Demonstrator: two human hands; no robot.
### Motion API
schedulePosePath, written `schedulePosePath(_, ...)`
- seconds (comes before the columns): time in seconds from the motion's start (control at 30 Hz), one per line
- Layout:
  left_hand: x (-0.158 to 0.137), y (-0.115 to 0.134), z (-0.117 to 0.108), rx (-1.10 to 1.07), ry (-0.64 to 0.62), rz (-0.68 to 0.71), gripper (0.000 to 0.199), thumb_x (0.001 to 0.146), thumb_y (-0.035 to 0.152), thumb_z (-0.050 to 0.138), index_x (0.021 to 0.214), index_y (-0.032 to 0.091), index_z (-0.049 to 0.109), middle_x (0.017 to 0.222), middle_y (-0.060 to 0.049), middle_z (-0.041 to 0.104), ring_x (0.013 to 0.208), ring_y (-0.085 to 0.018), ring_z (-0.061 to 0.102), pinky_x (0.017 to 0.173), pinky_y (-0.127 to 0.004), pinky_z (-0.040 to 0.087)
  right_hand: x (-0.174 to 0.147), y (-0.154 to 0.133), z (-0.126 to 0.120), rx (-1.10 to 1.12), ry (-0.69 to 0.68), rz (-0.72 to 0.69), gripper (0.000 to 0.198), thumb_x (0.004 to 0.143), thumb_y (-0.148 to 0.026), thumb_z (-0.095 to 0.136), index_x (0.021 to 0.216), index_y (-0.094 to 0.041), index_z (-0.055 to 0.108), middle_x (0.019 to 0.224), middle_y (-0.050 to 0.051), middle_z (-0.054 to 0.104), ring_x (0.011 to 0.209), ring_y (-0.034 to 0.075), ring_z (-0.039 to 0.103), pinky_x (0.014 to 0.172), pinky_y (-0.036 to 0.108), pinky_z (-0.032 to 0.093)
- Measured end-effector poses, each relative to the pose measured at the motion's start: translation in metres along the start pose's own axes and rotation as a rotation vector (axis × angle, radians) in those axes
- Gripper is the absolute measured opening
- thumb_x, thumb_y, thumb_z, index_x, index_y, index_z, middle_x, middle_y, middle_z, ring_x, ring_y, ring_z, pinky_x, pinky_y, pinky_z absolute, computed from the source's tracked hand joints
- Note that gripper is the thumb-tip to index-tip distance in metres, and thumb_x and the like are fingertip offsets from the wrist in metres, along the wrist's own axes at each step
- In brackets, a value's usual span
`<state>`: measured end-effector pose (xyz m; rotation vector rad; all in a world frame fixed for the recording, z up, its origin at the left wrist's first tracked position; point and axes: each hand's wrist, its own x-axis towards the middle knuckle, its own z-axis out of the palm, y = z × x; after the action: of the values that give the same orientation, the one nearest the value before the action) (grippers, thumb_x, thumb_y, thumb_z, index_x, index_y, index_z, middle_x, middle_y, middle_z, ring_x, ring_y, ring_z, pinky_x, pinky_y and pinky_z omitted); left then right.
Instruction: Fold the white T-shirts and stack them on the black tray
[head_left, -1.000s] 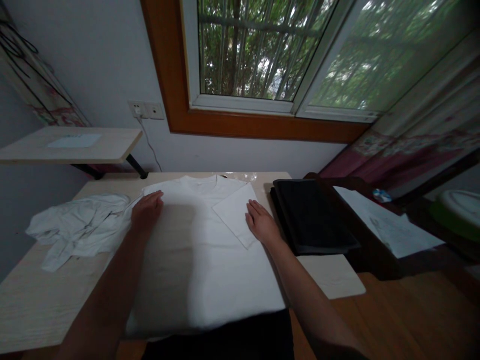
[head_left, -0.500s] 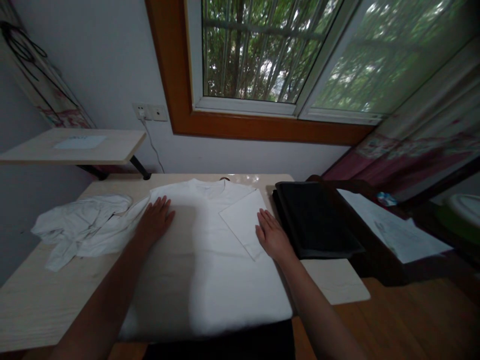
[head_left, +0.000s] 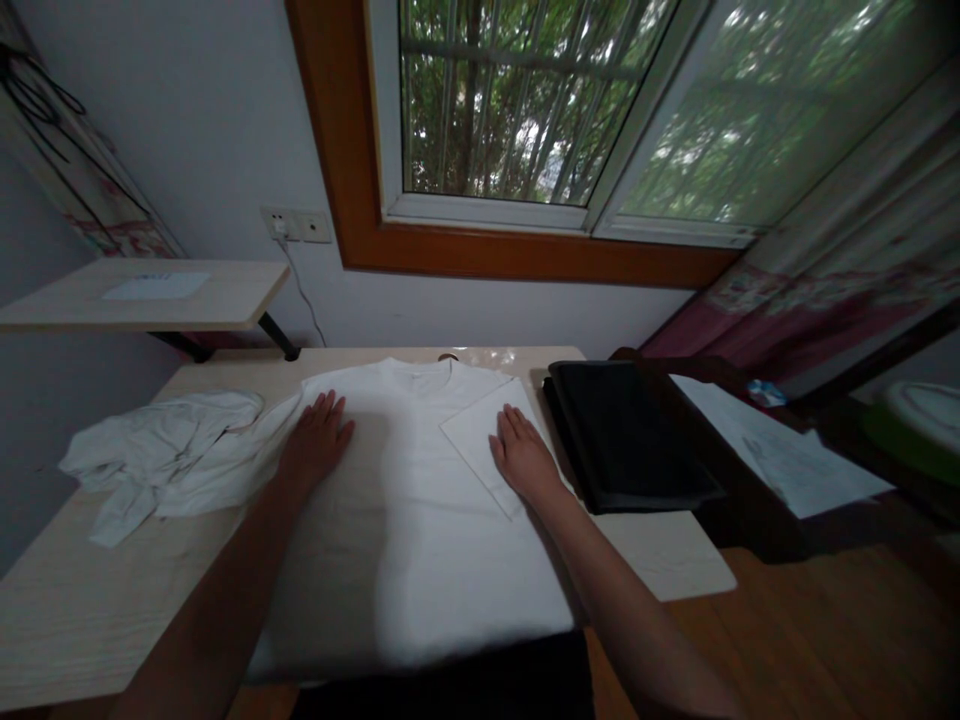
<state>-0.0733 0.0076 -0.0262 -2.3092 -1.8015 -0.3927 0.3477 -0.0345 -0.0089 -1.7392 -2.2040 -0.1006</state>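
While the white T-shirt (head_left: 424, 530) lies flat on the worktop (head_left: 60, 610), left hand (head_left: 317, 440) rests by one shoulder, right hand (head_left: 525, 455) on the folded sleeve (head_left: 476, 430); fingers extended, gripping nothing. Likely step: smoothing; next move needs the fold undisturbed.

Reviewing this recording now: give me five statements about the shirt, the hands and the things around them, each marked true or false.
1. The right hand lies on the folded-over flap of the white shirt. True.
2. The white shirt's neckline is on the side nearest the person. False: it is on the far side, toward the window.
3. A crumpled white cloth lies left of the shirt. True.
4. The left hand is clenched in a fist. False: it lies palm down on the shirt, fingers extended.
5. The flat black item sits right of the shirt. True.
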Motion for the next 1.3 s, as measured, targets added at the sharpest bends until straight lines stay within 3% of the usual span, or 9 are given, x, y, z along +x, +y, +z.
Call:
schedulePosePath(0.3, 0.002, -0.002, 0.0, 0.001, -0.018, 0.004, 0.062, 0.104, 0.045, 0.03, 0.151, 0.007, 0.045, 0.164, -0.021, 0.038, 0.154, -0.033, 0.032, 0.125, -0.052, 0.028, 0.076, -0.022, 0.025, 0.015, -0.118, -0.05, 0.06, 0.108, -0.045, 0.034, 0.156, -0.011, 0.043, 0.167, 0.015, 0.033, 0.156, 0.029, 0.028, 0.127, 0.05, 0.022)
schedulePosePath(0.5, 0.003, -0.006, 0.002, 0.033, -0.031, 0.005, 0.064, 0.105, 0.047, 0.028, 0.152, 0.007, 0.045, 0.164, -0.021, 0.037, 0.155, -0.034, 0.03, 0.126, -0.05, 0.027, 0.103, -0.014, 0.031, -0.011, -0.172, 0.014, 0.064, 0.108, -0.05, 0.031, 0.16, -0.014, 0.036, 0.169, 0.013, 0.027, 0.158, 0.027, 0.022, 0.127, 0.049, 0.017)
schedulePosePath(0.77, 0.009, -0.011, 0.0, 0.036, -0.035, -0.052, 0.064, 0.104, 0.049, 0.031, 0.153, 0.011, 0.045, 0.164, -0.021, 0.037, 0.154, -0.036, 0.031, 0.123, -0.058, 0.029, 0.115, -0.001, 0.035, 0.01, -0.165, 0.039, 0.065, 0.108, -0.052, 0.031, 0.16, -0.015, 0.036, 0.17, 0.011, 0.024, 0.158, 0.026, 0.022, 0.128, 0.049, 0.015)
schedulePosePath(1.0, 0.007, -0.01, -0.007, -0.043, 0.01, -0.127, 0.056, 0.103, 0.044, 0.035, 0.148, 0.014, 0.053, 0.161, -0.018, 0.044, 0.151, -0.034, 0.037, 0.12, -0.057, 0.035, 0.112, -0.001, 0.031, 0.08, -0.104, 0.017, 0.056, 0.109, -0.045, 0.032, 0.155, -0.016, 0.046, 0.165, 0.013, 0.036, 0.155, 0.025, 0.029, 0.126, 0.05, 0.02)
schedulePosePath(1.3, -0.036, -0.04, -0.023, -0.115, 0.058, -0.112, 0.054, 0.104, 0.043, 0.032, 0.143, 0.015, 0.056, 0.158, -0.013, 0.048, 0.151, -0.028, 0.039, 0.125, -0.048, 0.033, 0.112, 0.0, 0.03, 0.085, -0.077, 0.019, 0.052, 0.108, -0.04, 0.037, 0.151, -0.013, 0.05, 0.163, 0.014, 0.041, 0.153, 0.025, 0.033, 0.125, 0.048, 0.022)
